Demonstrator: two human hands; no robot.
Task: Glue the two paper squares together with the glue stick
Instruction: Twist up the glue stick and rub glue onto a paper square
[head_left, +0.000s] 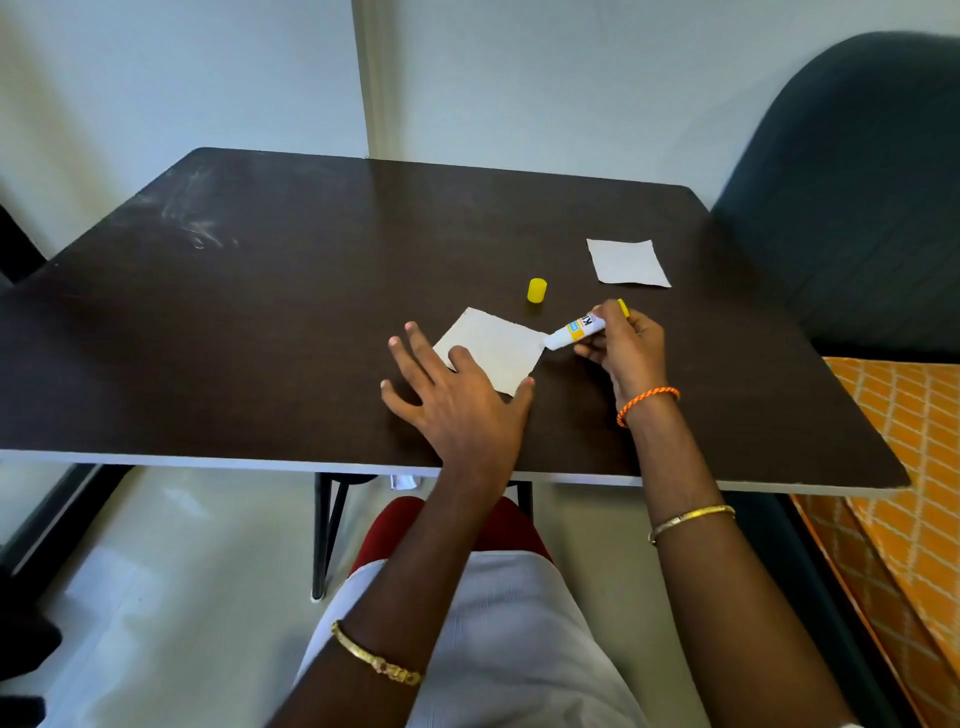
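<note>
A pale paper square (496, 345) lies on the dark table (260, 338) near its middle. My left hand (452, 400) rests flat on the square's near-left part, fingers spread. My right hand (626, 348) grips a white and yellow glue stick (574, 331), uncapped, its white tip touching the square's right corner. The yellow cap (537, 290) stands upright just behind that square. A second paper square (627, 262) lies flat farther back on the right, apart from both hands.
A dark blue chair (852, 182) stands past the table's right edge. An orange patterned cloth (904, 467) lies at the lower right. Pale walls sit close behind the table. White smudges (197, 223) mark the table's far left.
</note>
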